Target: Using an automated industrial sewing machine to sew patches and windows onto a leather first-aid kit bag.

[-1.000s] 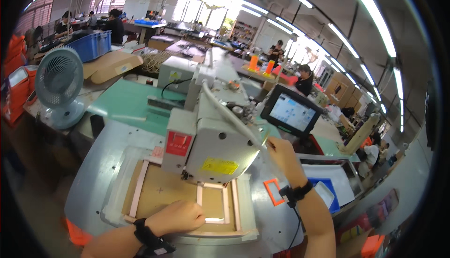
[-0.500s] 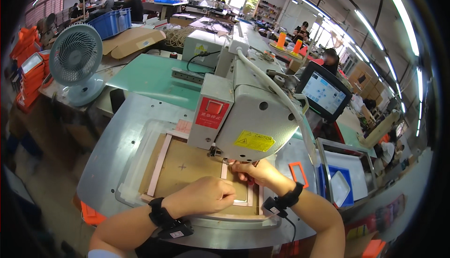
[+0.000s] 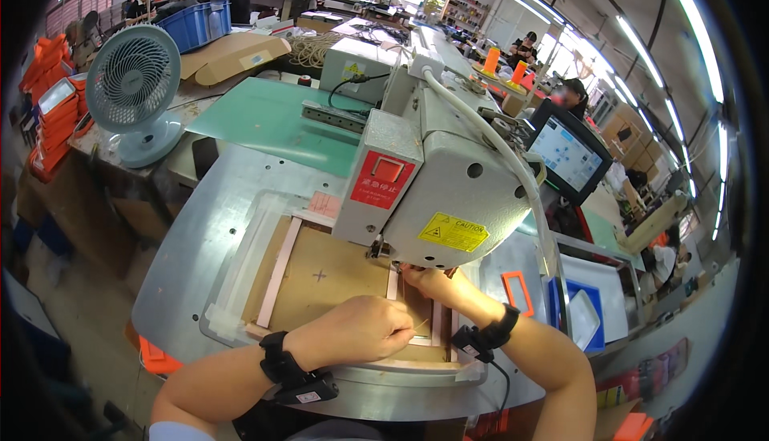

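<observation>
My left hand [image 3: 359, 330] is closed in a pinch above the front of a brown board [image 3: 308, 281] framed by pale pink strips. A fine pale line at its fingertips looks like a thread [image 3: 421, 326]. Under the head of a grey sewing machine [image 3: 473, 189], my right hand [image 3: 431, 282] reaches in beside the needle area [image 3: 376, 250]. Its fingers are bent together, and their tips are partly hidden by the machine, so what they grip cannot be made out. Both wrists wear black straps with small boxes.
A metal plate [image 3: 180, 257] surrounds the board. On it, to the right, lies an orange rectangular frame [image 3: 518, 294]. Beyond are a blue tray [image 3: 594, 325] and a tilted screen [image 3: 567, 153]. A fan [image 3: 134, 80] stands at left, near stacked orange pieces [image 3: 56, 124].
The view has shifted slightly, so the machine appears farther right. My left hand stays low over the board, and a pale thread now shows by its fingertips. My right hand remains beneath the machine head.
</observation>
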`<action>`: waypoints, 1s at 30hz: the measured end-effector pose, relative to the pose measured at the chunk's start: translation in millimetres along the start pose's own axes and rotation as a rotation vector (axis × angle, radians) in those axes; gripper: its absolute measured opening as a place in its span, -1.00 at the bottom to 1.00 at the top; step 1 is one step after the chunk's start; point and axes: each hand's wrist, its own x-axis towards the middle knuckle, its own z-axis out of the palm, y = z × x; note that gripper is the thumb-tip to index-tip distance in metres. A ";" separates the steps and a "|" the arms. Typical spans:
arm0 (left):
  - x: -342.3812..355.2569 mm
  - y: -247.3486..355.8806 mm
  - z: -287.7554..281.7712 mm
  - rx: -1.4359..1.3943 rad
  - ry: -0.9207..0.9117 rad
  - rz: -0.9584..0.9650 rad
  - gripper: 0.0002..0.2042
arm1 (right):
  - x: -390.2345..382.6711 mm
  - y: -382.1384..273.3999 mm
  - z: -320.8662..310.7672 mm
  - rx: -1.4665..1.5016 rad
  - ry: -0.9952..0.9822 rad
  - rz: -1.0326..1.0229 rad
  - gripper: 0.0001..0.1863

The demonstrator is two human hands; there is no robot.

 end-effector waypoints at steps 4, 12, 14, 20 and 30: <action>-8.3 -8.0 2.4 0.270 0.045 -0.139 -0.79 | -8.9 -9.2 -16.8 0.326 -0.140 0.209 -0.92; -2.6 -6.9 1.5 0.440 0.154 -0.191 -0.82 | -52.7 -5.1 -33.9 0.712 -0.326 0.600 -0.93; -4.1 -9.2 10.2 0.337 0.136 -0.079 -0.79 | -58.1 -8.8 -25.8 0.817 -0.372 0.631 -0.94; -0.1 -14.8 5.6 0.361 -0.030 -0.105 -0.85 | -66.2 -33.1 -35.7 0.353 -0.460 0.351 -0.94; -3.1 11.9 -17.1 0.267 -0.341 -0.109 -0.76 | -50.0 84.2 -197.0 -0.848 0.858 -0.187 -0.49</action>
